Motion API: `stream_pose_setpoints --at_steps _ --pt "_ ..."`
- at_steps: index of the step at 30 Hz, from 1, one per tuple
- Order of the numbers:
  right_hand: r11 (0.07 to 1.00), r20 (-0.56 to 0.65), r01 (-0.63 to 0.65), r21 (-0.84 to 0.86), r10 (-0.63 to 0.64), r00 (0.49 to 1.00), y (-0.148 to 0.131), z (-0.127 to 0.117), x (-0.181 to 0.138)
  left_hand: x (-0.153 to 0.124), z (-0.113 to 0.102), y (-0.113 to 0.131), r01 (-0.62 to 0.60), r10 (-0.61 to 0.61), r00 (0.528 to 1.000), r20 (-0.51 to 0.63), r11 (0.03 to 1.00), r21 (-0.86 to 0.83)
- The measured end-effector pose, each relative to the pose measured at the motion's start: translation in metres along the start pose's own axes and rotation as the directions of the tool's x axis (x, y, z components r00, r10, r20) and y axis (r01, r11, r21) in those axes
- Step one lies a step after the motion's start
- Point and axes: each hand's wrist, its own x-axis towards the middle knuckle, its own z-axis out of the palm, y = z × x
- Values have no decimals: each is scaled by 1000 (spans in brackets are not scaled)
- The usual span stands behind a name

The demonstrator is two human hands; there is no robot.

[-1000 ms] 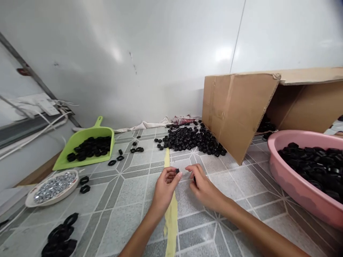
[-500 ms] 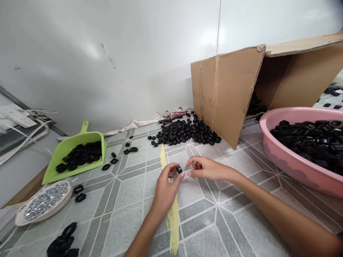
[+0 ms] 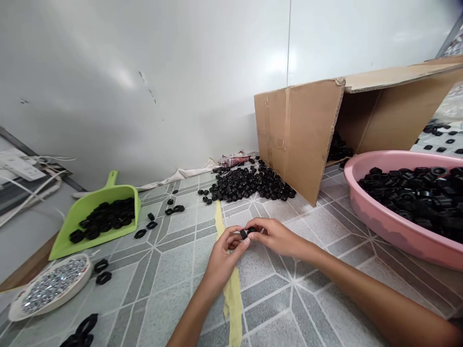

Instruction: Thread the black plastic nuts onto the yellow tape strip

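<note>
Over the tiled floor, my left hand (image 3: 226, 253) pinches a small black plastic part (image 3: 243, 234) between thumb and fingers. My right hand (image 3: 273, 235) has come up against it, its thumb and fingertips closed on a second dark, round-looking part (image 3: 251, 230). The two parts sit side by side, and whether they are joined I cannot tell. Beyond the hands lies a heap of similar black parts (image 3: 249, 183) on the floor. A strip of yellow tape (image 3: 233, 299) runs beneath my left hand.
To the right, a pink basin (image 3: 365, 207) holds many black parts, beside a cardboard box (image 3: 289, 140) lying on its side. Leftward are a green dustpan (image 3: 60, 241) of black rings, a white dish (image 3: 85, 279) of shiny metal pieces, and loose black rings (image 3: 103, 278).
My right hand has moved left to meet my left hand, closing its fingertips. A second dark part now shows between its fingers. The view has shifted slightly.
</note>
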Motion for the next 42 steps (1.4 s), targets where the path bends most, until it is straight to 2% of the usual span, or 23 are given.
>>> stream_pose_setpoints --at_steps 3,6,12,17,23,29,33,37,42 --pt "945 -28 -90 314 104 994 4 7 2 -1 -1 2 29 -26 998 55 998 -56" --pt "886 -19 -103 452 124 992 8 11 4 -1 -2 1 40 -35 996 84 998 -51" --pt "888 -53 -58 456 93 994 5 19 4 0 2 -6 -11 11 999 47 1000 0" --pt "890 23 -107 444 108 994 3 16 3 2 4 -8 12 -12 1000 6 998 -60" --pt "895 -55 -79 439 114 992 8 16 4 1 3 -5 47 -47 999 -5 994 -95" --pt "965 -115 -48 257 80 990 1 15 2 -1 1 2 85 -88 995 -42 995 -60" --pt "998 -173 52 43 -44 984 -6 14 -4 -2 0 9 78 -81 996 -34 994 -71" --pt "975 -178 177 -133 -199 964 -7 14 -8 -1 -3 8 65 -66 998 -14 996 -57" --pt "894 -109 347 -283 -390 914 -5 14 -10 0 -5 4 48 -48 999 -5 998 -31"
